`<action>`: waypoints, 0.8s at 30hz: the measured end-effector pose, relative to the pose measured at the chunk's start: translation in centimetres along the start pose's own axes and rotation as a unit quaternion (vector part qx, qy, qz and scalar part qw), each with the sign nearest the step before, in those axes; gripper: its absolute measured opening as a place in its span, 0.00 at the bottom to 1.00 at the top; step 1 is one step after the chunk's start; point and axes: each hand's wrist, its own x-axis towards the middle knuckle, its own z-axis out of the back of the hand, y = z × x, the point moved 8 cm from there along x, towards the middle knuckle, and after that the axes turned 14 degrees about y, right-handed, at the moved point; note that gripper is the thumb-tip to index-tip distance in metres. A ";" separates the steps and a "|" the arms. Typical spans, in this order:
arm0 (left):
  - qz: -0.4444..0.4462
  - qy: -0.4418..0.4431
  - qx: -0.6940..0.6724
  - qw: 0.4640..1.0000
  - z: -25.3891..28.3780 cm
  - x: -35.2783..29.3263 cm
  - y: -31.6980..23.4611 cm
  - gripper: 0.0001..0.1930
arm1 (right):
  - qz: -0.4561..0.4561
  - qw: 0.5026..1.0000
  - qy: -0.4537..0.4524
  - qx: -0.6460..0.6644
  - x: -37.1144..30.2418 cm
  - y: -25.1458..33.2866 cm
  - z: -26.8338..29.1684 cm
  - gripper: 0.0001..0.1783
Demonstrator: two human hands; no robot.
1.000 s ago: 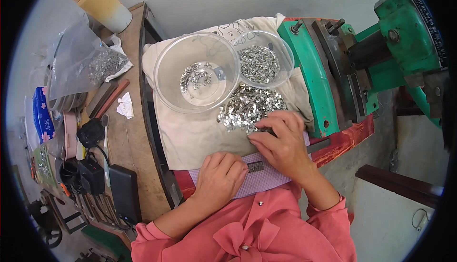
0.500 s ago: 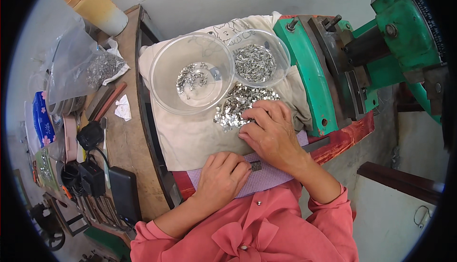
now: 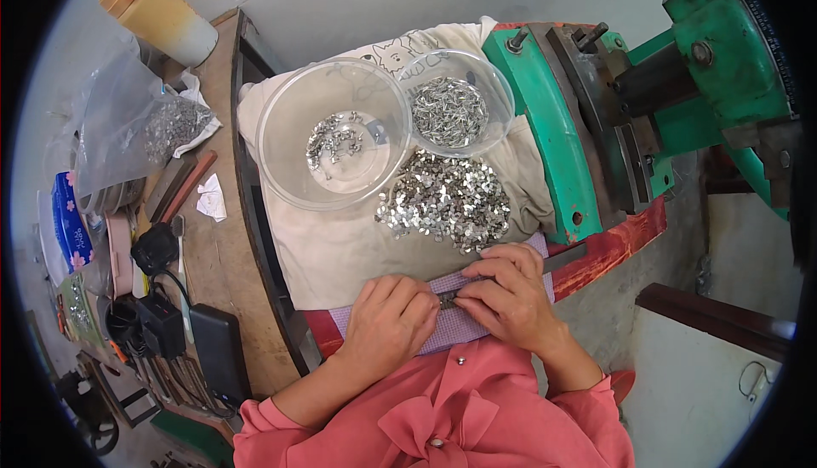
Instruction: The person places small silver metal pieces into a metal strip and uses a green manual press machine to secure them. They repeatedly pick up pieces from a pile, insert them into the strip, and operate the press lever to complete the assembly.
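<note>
A small dark metal block (image 3: pixel 448 299) lies on the lilac checked cloth (image 3: pixel 451 282) close in front of me. My left hand (image 3: pixel 389 319) is curled round its left end. Over its right end my right hand (image 3: pixel 511 298) has thumb and fingers pinched together; whatever they hold is too small to make out. Just beyond is a heap of small shiny flat metal pieces (image 3: pixel 451 200) on a beige cloth (image 3: pixel 306 255). Behind the heap stand a large clear tub (image 3: pixel 272 157) with some small metal parts and a smaller clear tub (image 3: pixel 504 94) holding many thin metal pins.
A green press (image 3: pixel 553 145) with steel tooling stands at the right. On the wooden table (image 3: pixel 225 272) at left are a yellow-and-white bottle (image 3: pixel 162 17), a plastic bag (image 3: pixel 123 128), a black power bank (image 3: pixel 219 349), cables and several hand tools.
My right hand has come back from the metal heap to the small block beside my left hand. The left hand has stayed near the block, and the view has shifted slightly.
</note>
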 end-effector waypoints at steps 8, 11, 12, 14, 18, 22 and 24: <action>0.004 0.001 0.006 1.000 0.2 0.2 -0.3 0.10 | -0.004 0.999 -0.032 -0.031 2.2 -1.1 1.6 0.11; -0.003 -0.004 0.018 1.000 0.0 0.1 -0.3 0.10 | 0.008 0.997 -0.039 -0.068 3.6 -0.8 1.5 0.11; -0.003 -0.006 0.019 1.000 0.0 0.1 -0.3 0.10 | 0.013 0.996 -0.039 -0.078 4.0 -0.7 1.4 0.11; -0.005 -0.006 0.017 1.000 -0.1 0.0 -0.2 0.10 | 0.015 0.995 -0.036 -0.095 4.8 -0.6 0.9 0.10; 0.002 0.007 0.000 1.000 0.1 -0.1 -0.1 0.12 | 0.016 0.993 -0.027 -0.115 5.7 -0.4 0.5 0.07; 0.009 0.018 -0.018 1.000 0.0 -0.2 0.1 0.15 | 0.023 0.995 -0.016 -0.098 5.9 -0.3 0.6 0.07; 0.009 0.024 -0.017 1.000 0.0 -0.2 0.1 0.15 | 0.026 0.994 -0.017 -0.102 5.8 -0.3 0.7 0.07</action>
